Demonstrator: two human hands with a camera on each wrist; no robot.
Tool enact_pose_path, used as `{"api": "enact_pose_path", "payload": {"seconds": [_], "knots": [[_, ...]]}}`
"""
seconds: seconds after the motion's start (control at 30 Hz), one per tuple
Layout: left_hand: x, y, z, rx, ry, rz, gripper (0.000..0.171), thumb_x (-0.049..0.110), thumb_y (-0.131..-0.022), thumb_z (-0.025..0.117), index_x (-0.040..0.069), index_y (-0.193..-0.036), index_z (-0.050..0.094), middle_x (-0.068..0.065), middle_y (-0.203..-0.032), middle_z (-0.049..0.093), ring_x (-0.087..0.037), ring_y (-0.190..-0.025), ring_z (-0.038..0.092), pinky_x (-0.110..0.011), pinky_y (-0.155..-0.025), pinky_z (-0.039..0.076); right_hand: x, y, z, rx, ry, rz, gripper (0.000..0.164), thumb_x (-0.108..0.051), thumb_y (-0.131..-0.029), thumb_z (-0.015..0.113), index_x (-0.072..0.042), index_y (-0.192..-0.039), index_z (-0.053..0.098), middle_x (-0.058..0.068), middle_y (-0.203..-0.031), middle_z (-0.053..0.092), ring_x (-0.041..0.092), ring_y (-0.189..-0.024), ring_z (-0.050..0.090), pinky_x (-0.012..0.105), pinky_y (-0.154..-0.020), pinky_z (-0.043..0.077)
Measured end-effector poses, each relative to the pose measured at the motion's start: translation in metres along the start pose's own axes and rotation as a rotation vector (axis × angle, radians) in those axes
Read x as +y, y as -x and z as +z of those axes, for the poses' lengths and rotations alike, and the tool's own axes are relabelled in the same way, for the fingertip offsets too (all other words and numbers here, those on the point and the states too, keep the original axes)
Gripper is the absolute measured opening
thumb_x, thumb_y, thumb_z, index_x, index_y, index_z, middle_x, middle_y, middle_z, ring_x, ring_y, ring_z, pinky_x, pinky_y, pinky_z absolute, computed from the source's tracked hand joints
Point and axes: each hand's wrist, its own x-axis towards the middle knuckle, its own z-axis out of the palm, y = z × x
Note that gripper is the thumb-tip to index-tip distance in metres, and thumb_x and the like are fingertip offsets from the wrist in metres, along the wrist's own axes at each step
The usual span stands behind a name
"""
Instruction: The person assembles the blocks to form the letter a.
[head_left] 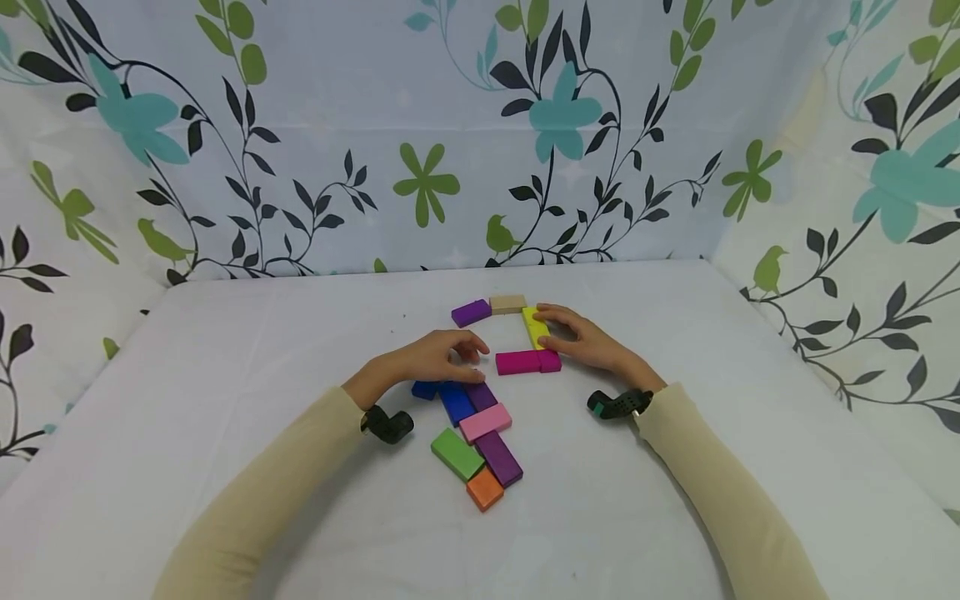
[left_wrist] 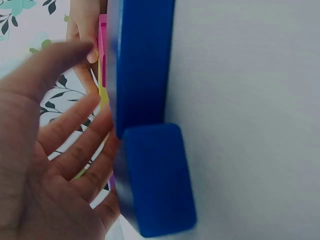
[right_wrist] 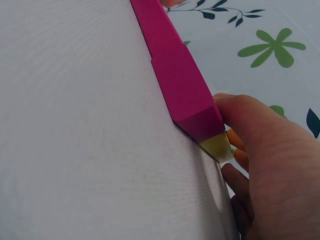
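In the head view my right hand [head_left: 588, 337] pinches a yellow block [head_left: 536, 327], fingers at its far end and thumb at its near end. Right beside that thumb are two magenta blocks [head_left: 519, 362] laid end to end; in the right wrist view the magenta block [right_wrist: 187, 85] hides most of the yellow one. My left hand [head_left: 435, 357] hovers with loosely bent fingers and holds nothing. It is over the blue blocks [head_left: 456, 402] and a dark purple block [head_left: 481, 396]. The left wrist view shows its spread fingers beyond a blue block [left_wrist: 157, 180].
A purple block [head_left: 471, 313] and a tan block [head_left: 507, 304] lie at the far side. Nearer are a pink block [head_left: 486, 422], a second dark purple block [head_left: 499, 458], a green block [head_left: 457, 455] and an orange block [head_left: 485, 489]. A white cloth covers the table [head_left: 637, 517].
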Motion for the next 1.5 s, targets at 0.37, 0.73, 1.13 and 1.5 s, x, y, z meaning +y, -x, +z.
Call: {"api": "enact_pose_path", "payload": {"seconds": [0.37,0.73,1.13,1.5], "knots": [[-0.005,0.01,0.001,-0.059,0.008,0.053,0.041,0.021,-0.088,0.071,0.006,-0.125,0.062,-0.006,-0.126,0.063,-0.023,-0.121,0.052,-0.046,-0.107,0.038,-0.001,-0.003,-0.005,-0.009,0.003,0.01,0.051,-0.026,-0.096,0.062,-0.011,-0.143,0.048,0.007,-0.158,0.028,0.029,-0.148,0.017,0.056,-0.117,0.014],[-0.003,0.019,0.002,-0.063,-0.038,0.137,0.034,0.02,-0.089,0.067,0.006,-0.12,0.066,-0.008,-0.122,0.061,-0.024,-0.118,0.05,-0.046,-0.104,0.038,-0.001,-0.001,-0.005,-0.004,0.001,0.013,0.051,-0.025,-0.096,0.062,-0.011,-0.143,0.048,0.008,-0.158,0.029,0.03,-0.148,0.018,0.056,-0.116,0.015],[-0.001,0.03,0.004,-0.062,-0.094,0.088,0.041,0.028,-0.084,0.067,0.01,-0.121,0.066,-0.01,-0.125,0.057,-0.027,-0.118,0.048,-0.044,-0.096,0.04,0.001,-0.001,-0.004,-0.005,-0.002,0.005,0.05,-0.024,-0.097,0.061,-0.011,-0.143,0.048,0.008,-0.158,0.029,0.029,-0.148,0.018,0.056,-0.117,0.015],[0.0,0.04,0.009,0.064,-0.131,0.035,0.033,0.029,-0.086,0.074,0.008,-0.111,0.069,-0.006,-0.109,0.062,-0.022,-0.105,0.052,-0.042,-0.093,0.043,0.0,0.0,-0.003,-0.009,0.001,0.008,0.05,-0.025,-0.097,0.062,-0.011,-0.143,0.048,0.008,-0.158,0.029,0.029,-0.148,0.018,0.055,-0.117,0.015]]}}
